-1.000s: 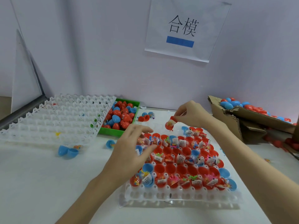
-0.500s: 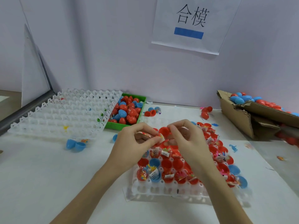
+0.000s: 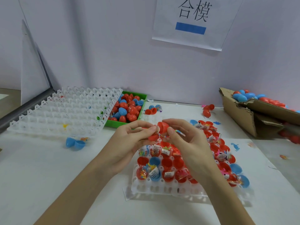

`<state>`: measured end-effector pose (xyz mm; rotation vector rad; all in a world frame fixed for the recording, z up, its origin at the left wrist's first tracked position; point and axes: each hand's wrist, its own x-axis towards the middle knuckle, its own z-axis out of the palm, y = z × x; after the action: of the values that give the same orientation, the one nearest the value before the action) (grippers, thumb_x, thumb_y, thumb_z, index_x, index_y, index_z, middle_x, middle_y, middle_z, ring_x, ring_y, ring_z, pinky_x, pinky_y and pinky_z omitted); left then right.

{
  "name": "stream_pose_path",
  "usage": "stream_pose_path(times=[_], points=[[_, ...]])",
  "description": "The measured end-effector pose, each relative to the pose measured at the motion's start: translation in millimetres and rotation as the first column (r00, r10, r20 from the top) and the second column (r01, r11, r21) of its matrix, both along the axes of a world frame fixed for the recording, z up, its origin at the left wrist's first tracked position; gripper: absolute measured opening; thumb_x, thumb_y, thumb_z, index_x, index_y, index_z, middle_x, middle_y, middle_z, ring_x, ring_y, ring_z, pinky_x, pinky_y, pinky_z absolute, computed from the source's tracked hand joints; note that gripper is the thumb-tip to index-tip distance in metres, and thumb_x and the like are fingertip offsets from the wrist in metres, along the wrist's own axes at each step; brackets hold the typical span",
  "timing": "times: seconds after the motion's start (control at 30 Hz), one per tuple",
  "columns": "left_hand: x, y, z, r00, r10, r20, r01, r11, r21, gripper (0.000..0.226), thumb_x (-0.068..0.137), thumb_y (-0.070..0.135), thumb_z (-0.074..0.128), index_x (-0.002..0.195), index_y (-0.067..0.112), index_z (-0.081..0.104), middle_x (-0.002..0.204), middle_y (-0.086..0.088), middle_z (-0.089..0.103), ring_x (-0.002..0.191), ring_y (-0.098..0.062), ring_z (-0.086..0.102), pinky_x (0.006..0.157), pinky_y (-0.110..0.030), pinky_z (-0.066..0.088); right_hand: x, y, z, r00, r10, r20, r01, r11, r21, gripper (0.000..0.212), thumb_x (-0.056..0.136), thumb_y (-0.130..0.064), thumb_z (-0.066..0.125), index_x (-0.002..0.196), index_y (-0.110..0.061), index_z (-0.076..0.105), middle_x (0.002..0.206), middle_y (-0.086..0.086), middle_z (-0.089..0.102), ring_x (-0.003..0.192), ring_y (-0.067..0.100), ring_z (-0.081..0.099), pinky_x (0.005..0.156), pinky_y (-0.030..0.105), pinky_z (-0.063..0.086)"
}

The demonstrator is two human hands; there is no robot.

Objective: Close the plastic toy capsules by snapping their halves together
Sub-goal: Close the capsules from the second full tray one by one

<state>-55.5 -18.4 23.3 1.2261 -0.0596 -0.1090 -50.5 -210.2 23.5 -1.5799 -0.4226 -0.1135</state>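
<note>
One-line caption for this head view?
Both hands, left and right, press a red capsule together above the filled tray.

A white paper sign (image 3: 193, 21) is hanging on the pale wall (image 3: 97, 46), and it is showing two black characters above a blue bar. Far below the sign and to its left, a green bin (image 3: 123, 123) is sitting on the white table (image 3: 40, 176). A clear plastic grid tray (image 3: 65, 111) is lying just left of this bin and is overlapping its left edge. Below the sign and far to its right, a torn cardboard box (image 3: 243, 114) is standing at the table edge. A small blue toy figure (image 3: 235, 146) is lying on the table below this box. A grey metal bar (image 3: 24, 108) is running along the table's far left side.
</note>
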Motion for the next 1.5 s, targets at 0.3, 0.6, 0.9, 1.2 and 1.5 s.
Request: stream_pose_path(times=[0.3,0.6,0.9,1.2,1.5], points=[[-4,-3,1,0.962,0.126,0.244,-0.202,0.926,0.318,0.016,0.087,0.021,0.080,0.103,0.021,0.083,0.094,0.004,0.081,0.089,-0.012,0.078,0.078,-0.016,0.058,-3,11,-7,0.964,-0.136,0.229,0.177,0.970,-0.168,0.022,0.098,-0.012,0.067,0.117,-0.023,0.071,0.107,-0.017,0.073,0.103,0.010,0.071,0.085,0.027,0.061],[-11,-13,2,0.844,0.229,0.485,-0.414,0.852,0.319,0.020,0.084,0.020,0.083,0.104,0.021,0.081,0.096,0.010,0.079,0.091,-0.012,0.077,0.082,-0.020,0.060,-8,9,-1,0.998,-0.003,-0.061,0.011,0.991,0.131,0.021,0.098,-0.021,0.067,0.117,-0.027,0.073,0.116,-0.003,0.074,0.112,0.015,0.070,0.088,0.024,0.058],[-13,-15,5,0.820,0.184,0.541,-0.380,0.883,0.276,0.039,0.075,0.029,0.085,0.111,0.019,0.075,0.104,0.007,0.077,0.104,-0.016,0.074,0.091,-0.019,0.057,-10,10,4,1.000,0.016,0.012,-0.018,0.991,0.130,0.019,0.099,-0.019,0.067,0.115,-0.026,0.073,0.115,-0.005,0.075,0.113,0.013,0.070,0.091,0.015,0.053],[-18,-18,8,0.745,0.223,0.628,-0.460,0.854,0.242,0.040,0.071,0.035,0.087,0.104,0.021,0.071,0.097,0.010,0.075,0.096,-0.013,0.074,0.085,-0.014,0.056,-11,11,3,0.998,0.050,-0.042,-0.043,0.986,0.162,0.021,0.095,-0.029,0.068,0.114,-0.033,0.073,0.116,-0.005,0.074,0.116,0.014,0.068,0.098,0.019,0.053],[-18,-20,6,0.718,0.272,0.640,-0.496,0.846,0.197,0.037,0.072,0.035,0.087,0.103,0.023,0.070,0.098,0.014,0.074,0.097,-0.013,0.075,0.084,-0.015,0.057,-14,16,1,1.000,0.023,0.010,-0.025,0.982,0.190,0.020,0.098,-0.023,0.068,0.116,-0.031,0.072,0.116,-0.007,0.075,0.115,0.012,0.069,0.091,0.015,0.053]])
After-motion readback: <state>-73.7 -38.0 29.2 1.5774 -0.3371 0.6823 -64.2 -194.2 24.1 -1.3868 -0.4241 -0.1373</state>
